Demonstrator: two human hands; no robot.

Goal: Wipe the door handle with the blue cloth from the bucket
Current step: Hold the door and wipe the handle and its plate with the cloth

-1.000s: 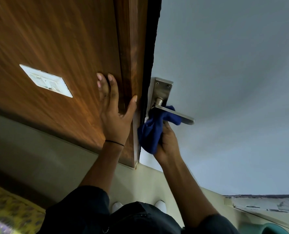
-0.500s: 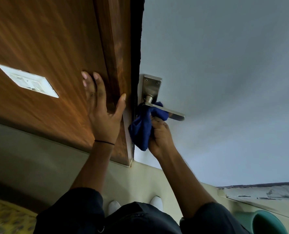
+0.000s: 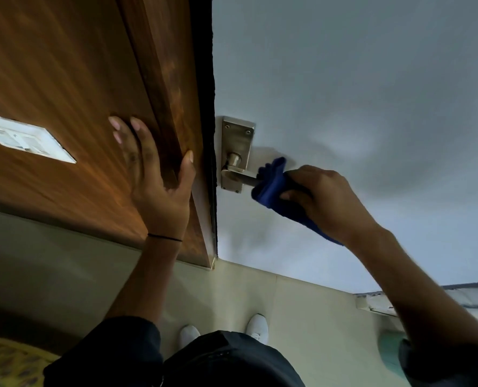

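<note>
A metal lever door handle (image 3: pixel 235 174) on a steel backplate is fixed to the pale grey door (image 3: pixel 372 93), close to its left edge. My right hand (image 3: pixel 324 199) is shut on the blue cloth (image 3: pixel 274 188), which is wrapped around the outer part of the lever; the lever's tip is hidden under cloth and hand. A tail of cloth hangs down below my wrist. My left hand (image 3: pixel 156 180) lies flat and open against the brown wooden panel (image 3: pixel 64 79), thumb on the frame beside the door edge.
A white switch plate (image 3: pixel 25 138) sits on the wooden panel at left. Below are a cream tiled floor (image 3: pixel 260 291) and my white shoes (image 3: pixel 257 328). A teal bucket (image 3: pixel 391 350) shows at lower right, partly behind my arm. Yellow patterned fabric (image 3: pixel 5 364) lies at bottom left.
My right hand has slid with the blue cloth from under the lever's base outward along the lever and now grips over it. The left hand stays pressed on the wood.
</note>
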